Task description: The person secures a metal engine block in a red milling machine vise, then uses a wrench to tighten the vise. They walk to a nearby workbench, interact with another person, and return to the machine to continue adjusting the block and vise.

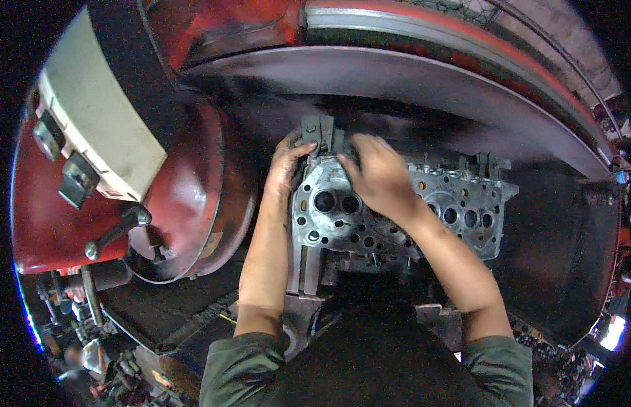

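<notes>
A grey metal cylinder head point(390, 234) with round ports and bolt holes lies flat before me. At its far left corner stands a dark clamp block point(318, 129) with a bolt in it. My left hand point(287, 163) is closed around the near left side of this clamp, its thumb laid against the bolt area. Over the far edge of the cylinder head, just right of the clamp, is my right hand point(380, 173), smeared by motion. Its thumb points toward the clamp, but the fingertips are blurred, and I cannot tell whether they touch anything.
A large red machine housing point(186, 169) with a cream control box point(105, 108), black knobs and a crank handle point(118, 230) stands at the left. A second clamp point(488, 166) sits at the cylinder head's far right. A curved dark metal guard point(397, 78) runs behind. Cluttered parts lie at lower left.
</notes>
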Demonstrator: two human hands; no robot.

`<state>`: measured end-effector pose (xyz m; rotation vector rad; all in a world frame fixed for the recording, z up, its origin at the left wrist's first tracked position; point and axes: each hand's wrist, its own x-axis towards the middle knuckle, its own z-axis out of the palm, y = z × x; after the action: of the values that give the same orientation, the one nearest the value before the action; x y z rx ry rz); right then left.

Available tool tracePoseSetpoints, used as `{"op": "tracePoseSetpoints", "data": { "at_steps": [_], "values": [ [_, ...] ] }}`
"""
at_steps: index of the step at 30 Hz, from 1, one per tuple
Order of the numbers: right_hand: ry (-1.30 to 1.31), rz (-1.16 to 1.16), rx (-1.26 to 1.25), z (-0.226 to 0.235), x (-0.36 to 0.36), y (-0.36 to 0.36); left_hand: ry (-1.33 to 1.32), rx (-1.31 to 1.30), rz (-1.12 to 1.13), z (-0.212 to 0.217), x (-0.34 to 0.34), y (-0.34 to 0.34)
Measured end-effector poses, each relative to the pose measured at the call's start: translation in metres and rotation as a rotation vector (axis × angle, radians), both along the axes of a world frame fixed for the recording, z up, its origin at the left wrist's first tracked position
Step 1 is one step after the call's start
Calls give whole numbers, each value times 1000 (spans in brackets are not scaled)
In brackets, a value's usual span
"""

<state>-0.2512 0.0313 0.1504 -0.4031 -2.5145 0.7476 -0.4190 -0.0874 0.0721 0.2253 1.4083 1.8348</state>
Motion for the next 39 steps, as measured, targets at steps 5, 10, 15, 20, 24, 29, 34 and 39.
{"op": "tracePoseSetpoints", "data": {
  "at_steps": [5, 10, 15, 20, 24, 29, 34, 39],
  "values": [
    [-234, 74, 61, 0, -46, -1, 33, -44, 31, -7, -8, 5],
    [-56, -32, 166, -6, 14, -12, 14, -9, 9, -20, -23, 23],
    [-117, -239, 118, -5, 103, 2, -53, -8, -19, -29, -40, 39],
    [-220, -407, 118, -19, 142, 11, -75, 32, 98, -33, -51, 56],
    [-220, -419, 156, -26, 142, 14, -1, 70, 138, -25, -48, 54],
    [-193, -401, 150, -29, 145, 15, 765, -412, 220, 12, -11, 17],
    [-191, -417, 151, -30, 145, 15, 940, -345, 72, 79, 43, -26],
    [-21, -455, -45, -2, 141, -3, 756, -166, 11, 136, 105, -64]
  ]
}}
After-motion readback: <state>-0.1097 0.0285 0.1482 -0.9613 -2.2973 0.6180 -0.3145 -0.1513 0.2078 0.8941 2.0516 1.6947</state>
